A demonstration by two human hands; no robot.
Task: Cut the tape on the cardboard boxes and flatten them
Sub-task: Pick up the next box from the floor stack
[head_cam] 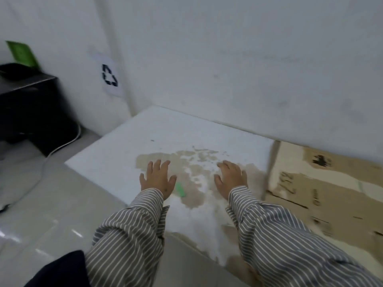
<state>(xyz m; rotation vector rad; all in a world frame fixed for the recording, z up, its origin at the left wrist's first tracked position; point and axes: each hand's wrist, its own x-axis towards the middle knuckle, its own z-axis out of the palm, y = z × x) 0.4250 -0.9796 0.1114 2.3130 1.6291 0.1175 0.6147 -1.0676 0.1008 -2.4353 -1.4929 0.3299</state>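
Two hands lay open and empty, palms pressed on the flattened white cardboard box (128,139): left hand (157,179), fingers spread, just left of the green cutter (180,189), right hand (231,177) farther off, cutter's long axis running toward the person.

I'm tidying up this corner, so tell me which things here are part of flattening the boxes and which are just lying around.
Part of the job:
- white flattened box, under both palms
- left hand and right hand, pressing open and flat
- brown cardboard to the right
- small green item by the left hand, possibly the cutter

Just lying about:
- black cabinet
- white cable
- recycling sign on the wall
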